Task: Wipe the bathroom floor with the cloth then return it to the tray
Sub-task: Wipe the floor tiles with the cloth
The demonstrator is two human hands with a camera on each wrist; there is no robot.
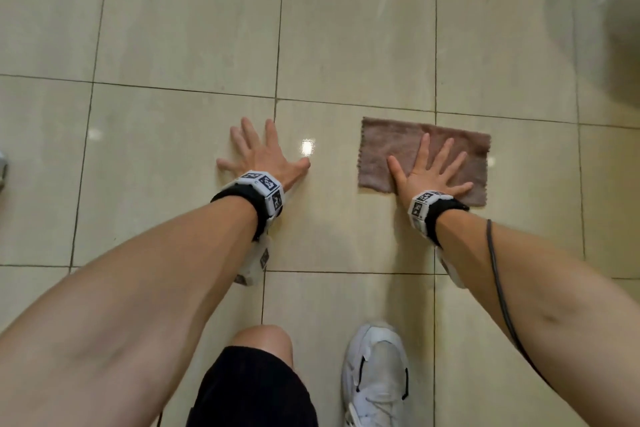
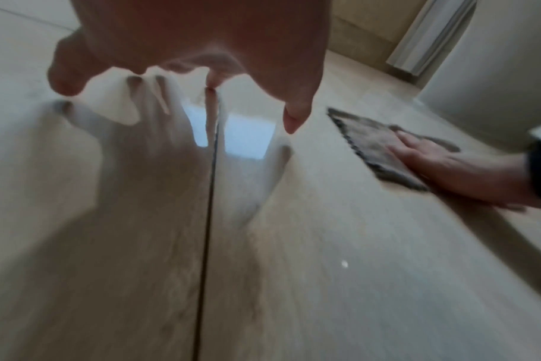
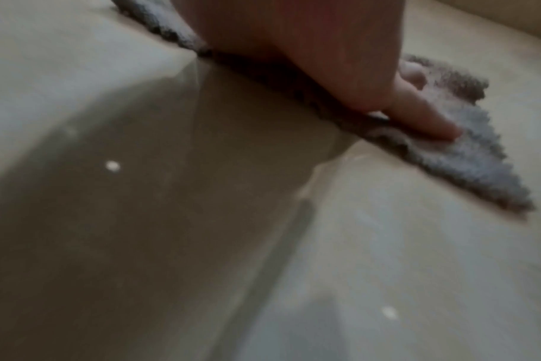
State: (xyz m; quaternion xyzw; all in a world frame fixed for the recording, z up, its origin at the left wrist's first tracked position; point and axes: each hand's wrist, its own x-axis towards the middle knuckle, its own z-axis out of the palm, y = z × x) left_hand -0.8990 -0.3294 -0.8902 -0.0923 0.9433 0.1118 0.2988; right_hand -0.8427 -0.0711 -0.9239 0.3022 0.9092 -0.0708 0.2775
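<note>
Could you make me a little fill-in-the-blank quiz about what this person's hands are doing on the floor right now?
1. The brown cloth lies flat under the ____ hand.
2. The left hand presses with spread fingers on the bare ____, holding nothing.
3. Near the person's knee, one white ____ stands on the floor.
4. The cloth lies to the ____ of the left hand.

Missing words: right; floor; shoe; right
</note>
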